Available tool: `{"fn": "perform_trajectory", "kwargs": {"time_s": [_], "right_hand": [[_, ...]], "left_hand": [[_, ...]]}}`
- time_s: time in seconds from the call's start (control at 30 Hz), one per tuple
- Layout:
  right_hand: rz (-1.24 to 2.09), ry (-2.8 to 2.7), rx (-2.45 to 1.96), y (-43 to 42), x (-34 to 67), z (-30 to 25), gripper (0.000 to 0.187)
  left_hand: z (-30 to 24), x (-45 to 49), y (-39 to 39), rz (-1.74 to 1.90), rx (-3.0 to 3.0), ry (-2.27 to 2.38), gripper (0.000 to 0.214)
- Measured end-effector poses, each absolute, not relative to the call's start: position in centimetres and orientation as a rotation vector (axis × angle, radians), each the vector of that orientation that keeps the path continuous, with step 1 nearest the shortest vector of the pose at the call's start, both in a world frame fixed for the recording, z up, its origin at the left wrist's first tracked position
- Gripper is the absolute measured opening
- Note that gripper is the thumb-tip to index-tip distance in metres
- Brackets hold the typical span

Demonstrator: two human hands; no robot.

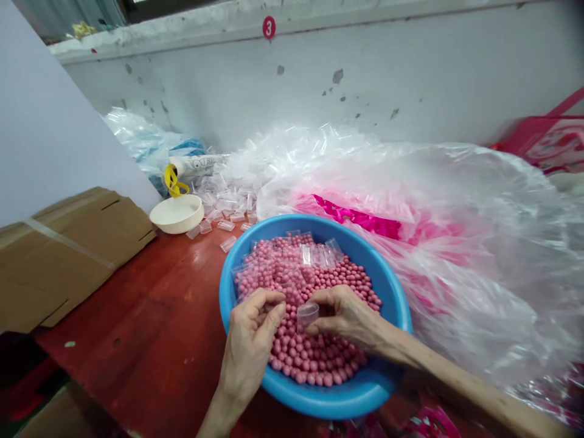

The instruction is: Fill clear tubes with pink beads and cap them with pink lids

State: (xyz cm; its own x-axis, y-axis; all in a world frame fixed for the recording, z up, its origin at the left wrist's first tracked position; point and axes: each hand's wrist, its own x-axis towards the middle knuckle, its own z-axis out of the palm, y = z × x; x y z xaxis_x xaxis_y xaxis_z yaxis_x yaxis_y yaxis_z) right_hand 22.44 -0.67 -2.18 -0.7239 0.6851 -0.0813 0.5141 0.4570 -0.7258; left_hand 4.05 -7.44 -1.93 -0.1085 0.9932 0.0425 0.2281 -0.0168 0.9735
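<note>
**Left hand** (250, 344)**:** our fingers are bunched together over the basin, tips towards the pouch; we cannot tell whether they pinch anything.
**Right hand** (342, 316)**:** our fingertips pinch a small clear pouch (308, 315), with the wrist low and the fingers pointing left.
**Arms:** our left forearm rises from the bottom edge, cut off by the frame; our right lies low across the basin rim, running out at the lower right.
**Pouch:** it is held above the beads, just beside our left fingertips; its opening is hard to make out.
**Basin:** a blue plastic basin (314, 398) sits on a red wooden table (137, 304), filled with pink beads (314, 286).
**On the beads:** more clear pouches (310, 255) lie along the far side, their edges faint.
**Beyond:** a white bowl (177, 214), loose pouches and a large plastic bag (456, 243) lie past the basin.
**Left side:** a cardboard sheet (59, 261) lies flat on the table.
</note>
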Motion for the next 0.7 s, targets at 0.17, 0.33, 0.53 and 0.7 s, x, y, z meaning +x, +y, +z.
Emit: {"fn": "perform_trajectory", "kwargs": {"time_s": [0.17, 0.33, 0.53, 0.7], "right_hand": [[1.845, -1.771, -1.042, -0.9, 23.1, -1.9, 0.022], [1.367, -2.162, -1.199, -0.9, 23.2, -2.5, 0.031], [0.818, -2.595, -1.361, 0.0, 24.8, -2.3, 0.019], [0.534, -2.705, -1.323, -0.1, 26.6, -2.6, 0.016]], "left_hand": [[-1.9, 4.0, -7.3, 1.194, 1.314, 1.443, 0.016], [-1.8, 4.1, -7.2, 1.200, 1.297, 1.440, 0.018], [-1.8, 4.1, -7.4, 1.209, 1.282, 1.436, 0.016], [-1.8, 4.1, -7.4, 1.202, 1.282, 1.433, 0.015]]}}
